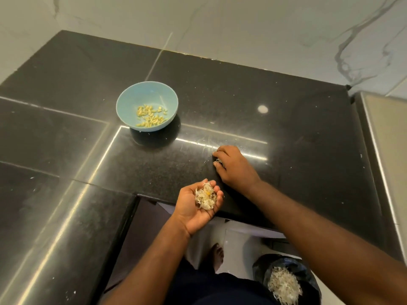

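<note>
My left hand (193,208) is cupped palm up at the counter's front edge and holds a heap of pale, papery peels (206,198). My right hand (233,166) lies palm down on the black counter (286,133), its fingers curled and pinching a few loose peels (218,160) against the surface. A light blue bowl (147,106) stands further back to the left, apart from both hands, with several yellowish peeled cloves (152,116) in it.
A black bag (286,280) with more pale peels sits on the floor at the lower right, below the counter. A marble wall (242,25) backs the counter. A metal edge (383,150) runs along the right side. My bare foot (218,256) shows below.
</note>
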### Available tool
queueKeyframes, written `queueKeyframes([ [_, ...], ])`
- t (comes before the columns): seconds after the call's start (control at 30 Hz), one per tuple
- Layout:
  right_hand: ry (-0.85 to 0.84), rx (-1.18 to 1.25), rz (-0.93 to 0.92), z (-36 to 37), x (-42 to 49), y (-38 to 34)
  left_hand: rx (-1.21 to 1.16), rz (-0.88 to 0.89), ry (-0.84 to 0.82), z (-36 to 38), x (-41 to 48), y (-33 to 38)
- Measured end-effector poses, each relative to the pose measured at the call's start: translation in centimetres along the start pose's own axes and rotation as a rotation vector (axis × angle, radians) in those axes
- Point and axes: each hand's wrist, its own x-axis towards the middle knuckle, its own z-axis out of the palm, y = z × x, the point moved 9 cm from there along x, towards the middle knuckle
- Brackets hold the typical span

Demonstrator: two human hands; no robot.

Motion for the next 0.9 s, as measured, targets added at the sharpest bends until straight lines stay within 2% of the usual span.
queueKeyframes([
  [0.2, 0.037, -0.075, 0.070, -0.2, -1.0, -0.8, 0.155, -0.215, -0.083, -2.0, -0.8, -2.8],
  [0.37, 0.110, -0.124, 0.206, -0.4, -2.8, -1.3, 0.365, -0.401, -0.089, -7.5, 0.9, -5.9],
  [0.57, 0.164, -0.127, 0.321, 0.0, -5.4, -2.8, 0.398, -0.403, 0.015, -11.7, 3.4, -7.0],
  [0.67, 0.163, -0.117, 0.365, 0.6, -6.9, -3.8, 0.350, -0.392, 0.011, -11.3, 4.0, -7.2],
  [0.8, 0.179, -0.147, 0.416, 1.8, -9.3, -5.3, 0.258, -0.318, -0.075, -8.7, 3.8, -7.3],
  [0.9, 0.181, -0.164, 0.440, 2.6, -10.6, -6.5, 0.146, -0.254, -0.028, -8.5, 3.9, -7.0],
])
